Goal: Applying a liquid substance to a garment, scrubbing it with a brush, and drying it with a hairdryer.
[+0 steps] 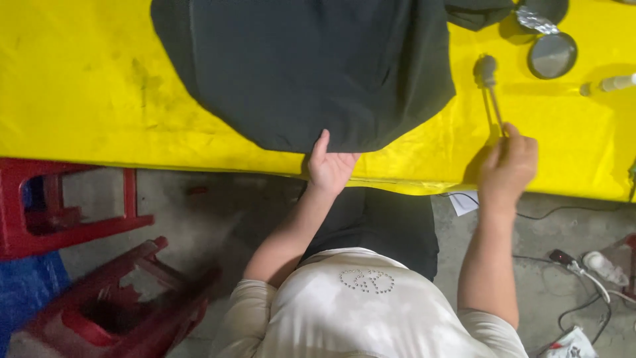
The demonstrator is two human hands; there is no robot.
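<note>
Table: a bright yellow covering runs across the whole width; its far edge and both ends are cut off by the frame; faint smudges mark the left part.
Cloth: a large dark garment lies flat on the yellow, its curved hem near the table's front edge; the upper part runs out of view, so what sort of garment it is cannot be told.
Stools: red plastic stools stand and lean on the grey floor at the left, blurred; a blue patch sits at the corner, too cut off to name.
Person: a pale top with a small studded emblem fills the bottom; dark trousers show under the table edge.
Left hand: the left hand lies at the hem of the cloth, thumb up on the fabric, palm upward; the fingers slip beneath the edge and are hidden, so the grasp is only partly seen.
Right hand: the right hand is closed round a thin rod-like tool; the tool's dark round head rests on the yellow just beside the cloth; blur hides its detail.
Dishes: two round metal dishes sit at the far right, one cut off at the top.
Floor bits: cables and a plug lie at the right, hazy.
</note>
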